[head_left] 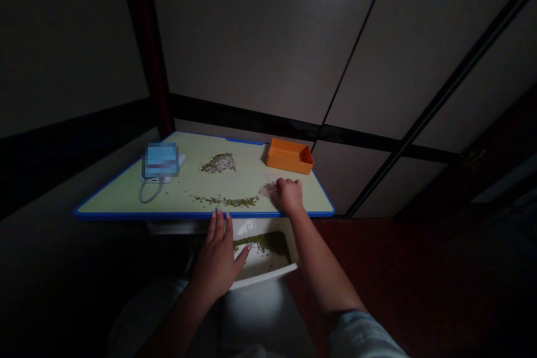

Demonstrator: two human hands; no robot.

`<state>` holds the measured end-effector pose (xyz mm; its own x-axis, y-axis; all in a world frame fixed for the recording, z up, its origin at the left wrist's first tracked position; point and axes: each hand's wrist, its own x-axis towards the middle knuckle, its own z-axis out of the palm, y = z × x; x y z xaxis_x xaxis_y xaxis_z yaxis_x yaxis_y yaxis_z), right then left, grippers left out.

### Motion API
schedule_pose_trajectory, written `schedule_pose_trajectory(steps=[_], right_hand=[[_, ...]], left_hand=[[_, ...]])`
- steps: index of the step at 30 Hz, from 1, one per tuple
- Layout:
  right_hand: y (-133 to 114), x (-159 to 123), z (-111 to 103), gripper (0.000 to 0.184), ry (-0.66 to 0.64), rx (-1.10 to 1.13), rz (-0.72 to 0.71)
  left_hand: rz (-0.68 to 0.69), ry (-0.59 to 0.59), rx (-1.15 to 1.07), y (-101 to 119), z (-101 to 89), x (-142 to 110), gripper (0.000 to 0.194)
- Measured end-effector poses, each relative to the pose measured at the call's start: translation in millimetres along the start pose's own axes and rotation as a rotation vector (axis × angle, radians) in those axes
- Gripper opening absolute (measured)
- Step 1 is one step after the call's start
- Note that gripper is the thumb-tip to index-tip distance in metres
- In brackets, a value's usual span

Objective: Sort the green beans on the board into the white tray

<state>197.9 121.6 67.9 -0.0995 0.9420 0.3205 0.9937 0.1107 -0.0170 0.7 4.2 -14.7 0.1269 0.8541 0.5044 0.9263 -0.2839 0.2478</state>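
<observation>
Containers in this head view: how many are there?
2. An orange tray sits at the far right of the board; a white tray holding green beans lies below the board's near edge, by the left hand. Blurred blue item: unclear.

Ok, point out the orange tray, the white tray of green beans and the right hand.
Orange tray [288,155]: head view, on its long outer wall.
White tray [260,227]: head view, on its inner wall.
Right hand [289,196]: head view, on its back.

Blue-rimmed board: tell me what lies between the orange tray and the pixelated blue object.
A heap of small green beans lies there on the blue-rimmed board, as the head view shows.
</observation>
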Motion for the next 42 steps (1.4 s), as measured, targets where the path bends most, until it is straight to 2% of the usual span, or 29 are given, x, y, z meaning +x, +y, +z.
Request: schedule_pose_trajectory(steps=[12, 17, 20, 24, 30, 33, 38, 42], right_hand=[[-3.8, 6.8, 1.3, 0.029, 0.033, -0.012, 0.098], [-13.8, 13.1, 0.8, 0.028, 0.012, -0.006, 0.050], [-17.0, 14.5, 0.9, 0.023, -0.003, 0.018, -0.026], [-14.5, 13.1, 1.7, 0.017, 0.003, 0.063, -0.122], [-8.9, 8.4, -0.7, 0.023, -0.017, 0.086, -0.169], [-5.2, 6.0, -3.3, 0.023, -0.010, 0.087, -0.125], [5.0, 3.2, -3.6, 0.022, 0.019, 0.041, 0.087], [8.1, 3.0, -0.9, 0.027, -0.002, 0.034, 0.149]], left_hand=[[-0.006, 0.002, -0.014, -3.1, 5.8, 0.0, 0.083], [-0.001, -0.024, -0.018, -2.4, 2.4, 1.3, 0.083], [-0.004, -0.037, -0.017, -1.8, 0.1, 1.6, 0.083], [-0.002, -0.031, -0.016, -2.2, 0.4, 1.2, 0.083], [-0.003, -0.007, -0.030, -4.0, 3.4, 0.4, 0.081], [-0.005, -0.005, -0.048, -4.1, 3.3, 0.3, 0.081], [-0.002, 0.007, -0.058, -4.1, 3.3, -0.4, 0.081], [0.001, 0.001, -0.049, -3.7, 3.1, -0.6, 0.082]])
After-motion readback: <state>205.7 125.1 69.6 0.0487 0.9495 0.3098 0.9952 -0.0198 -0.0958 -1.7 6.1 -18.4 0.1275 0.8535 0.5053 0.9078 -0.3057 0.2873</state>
